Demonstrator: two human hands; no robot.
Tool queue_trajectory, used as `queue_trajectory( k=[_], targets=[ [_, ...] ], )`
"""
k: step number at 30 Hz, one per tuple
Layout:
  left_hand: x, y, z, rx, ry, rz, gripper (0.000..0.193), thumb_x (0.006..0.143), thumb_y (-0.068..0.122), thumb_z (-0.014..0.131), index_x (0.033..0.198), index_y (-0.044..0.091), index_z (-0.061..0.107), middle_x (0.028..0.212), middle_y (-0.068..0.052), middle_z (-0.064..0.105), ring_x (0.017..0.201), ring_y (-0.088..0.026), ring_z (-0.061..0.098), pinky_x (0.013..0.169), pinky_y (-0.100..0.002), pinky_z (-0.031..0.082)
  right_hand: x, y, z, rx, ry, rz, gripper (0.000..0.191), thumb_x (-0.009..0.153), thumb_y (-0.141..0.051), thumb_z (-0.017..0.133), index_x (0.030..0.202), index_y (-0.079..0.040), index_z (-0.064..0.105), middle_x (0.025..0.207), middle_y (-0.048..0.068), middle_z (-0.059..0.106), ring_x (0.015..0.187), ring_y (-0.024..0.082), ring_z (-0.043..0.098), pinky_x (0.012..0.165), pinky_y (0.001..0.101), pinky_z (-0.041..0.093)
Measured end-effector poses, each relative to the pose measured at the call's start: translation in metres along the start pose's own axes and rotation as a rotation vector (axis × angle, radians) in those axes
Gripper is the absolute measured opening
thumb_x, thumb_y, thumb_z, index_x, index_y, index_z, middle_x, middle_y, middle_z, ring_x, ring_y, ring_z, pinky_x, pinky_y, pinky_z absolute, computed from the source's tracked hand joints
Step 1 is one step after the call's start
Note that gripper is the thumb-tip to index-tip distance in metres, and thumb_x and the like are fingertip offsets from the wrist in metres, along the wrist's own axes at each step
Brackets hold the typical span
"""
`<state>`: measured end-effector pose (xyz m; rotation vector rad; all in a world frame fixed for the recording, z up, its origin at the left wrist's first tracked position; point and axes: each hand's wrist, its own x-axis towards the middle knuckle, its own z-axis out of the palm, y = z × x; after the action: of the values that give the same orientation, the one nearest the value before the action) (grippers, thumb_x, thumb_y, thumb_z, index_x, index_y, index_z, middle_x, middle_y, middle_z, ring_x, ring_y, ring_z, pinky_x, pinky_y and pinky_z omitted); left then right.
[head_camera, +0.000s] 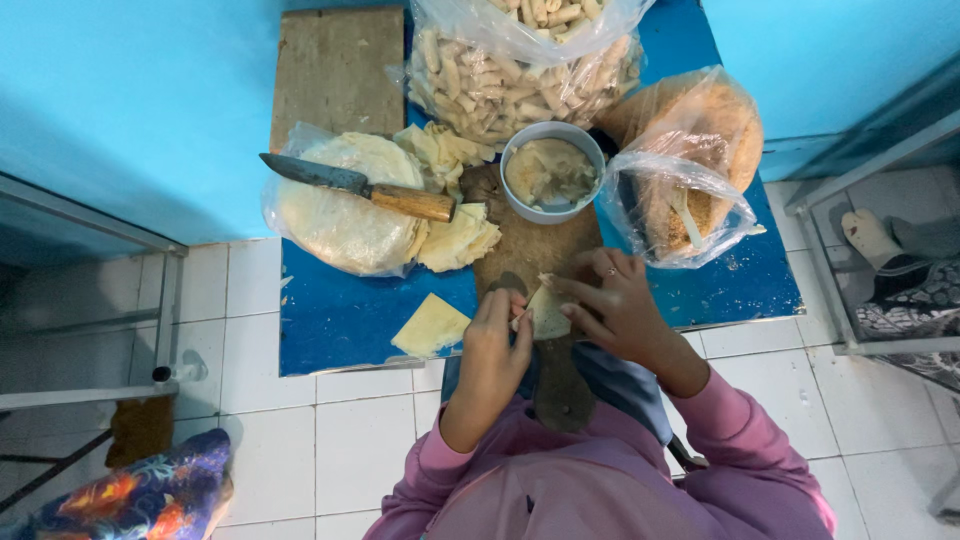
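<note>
A wrapper (547, 312) was being folded over the wooden board (530, 250), pinched between the left hand (497, 335) and right hand (615, 305), both grips closed on it. A tight, even roll was judged to be called for next.

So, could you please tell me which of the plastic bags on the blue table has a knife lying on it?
The clear bag of round flat wrappers on the left; the wooden-handled knife lies across its top, while the roll bag and crumb bag carry none.

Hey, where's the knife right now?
In the head view, the knife lies left of the bowl, across the bagged stack of round wrappers, its wooden handle pointing toward the bowl.
</note>
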<state>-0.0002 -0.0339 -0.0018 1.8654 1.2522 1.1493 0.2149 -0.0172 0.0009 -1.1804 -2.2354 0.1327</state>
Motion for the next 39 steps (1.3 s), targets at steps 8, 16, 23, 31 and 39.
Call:
queue_trajectory(
  k=[8,16,23,31,39],
  targets=[
    [0.000,-0.001,0.001,0.001,0.020,0.031,0.013,0.091,-0.002,0.065,0.100,-0.002,0.056,0.094,-0.020,0.060,0.085,-0.038,0.064,0.072,-0.045,0.050,0.012,0.009,-0.013,0.169,0.154,0.069,0.041,0.086,-0.034,0.077,0.121,-0.014,0.072,0.119,0.012,0.053,0.116,0.034,0.048,0.101,0.0471,0.039],
    [-0.001,-0.004,0.002,0.005,0.020,0.034,0.012,0.092,-0.001,0.065,0.099,-0.002,0.056,0.092,-0.019,0.061,0.085,-0.038,0.064,0.071,-0.045,0.050,0.059,0.025,-0.001,-0.483,0.218,0.041,0.027,0.083,-0.024,0.084,0.109,-0.022,0.075,0.122,0.006,0.059,0.116,0.031,0.052,0.094,0.0525,0.036],
    [0.000,-0.002,0.003,0.012,0.019,0.023,0.013,0.092,0.000,0.066,0.099,-0.002,0.056,0.092,-0.019,0.060,0.084,-0.038,0.063,0.071,-0.045,0.049,0.054,0.024,0.000,-0.372,0.345,0.092,0.036,0.084,-0.029,0.089,0.107,-0.010,0.068,0.119,0.015,0.059,0.111,0.036,0.050,0.091,0.0521,0.039],
    [0.010,0.000,0.000,-0.057,-0.023,0.037,0.016,0.091,-0.002,0.064,0.105,-0.001,0.058,0.095,-0.019,0.065,0.087,-0.038,0.068,0.073,-0.043,0.053,0.000,-0.027,-0.010,0.199,0.116,0.340,0.054,0.077,-0.014,0.086,0.125,-0.008,0.062,0.097,0.011,0.067,0.088,0.027,0.064,0.078,0.0393,0.050],
    [0.021,0.004,0.004,-0.090,0.036,0.116,0.014,0.091,-0.005,0.064,0.104,-0.002,0.061,0.097,-0.019,0.063,0.089,-0.037,0.067,0.075,-0.041,0.053,-0.012,-0.023,0.017,0.635,0.272,0.503,0.048,0.087,0.004,0.074,0.132,-0.007,0.058,0.095,0.002,0.062,0.077,0.006,0.060,0.066,0.0215,0.049]
  ],
)
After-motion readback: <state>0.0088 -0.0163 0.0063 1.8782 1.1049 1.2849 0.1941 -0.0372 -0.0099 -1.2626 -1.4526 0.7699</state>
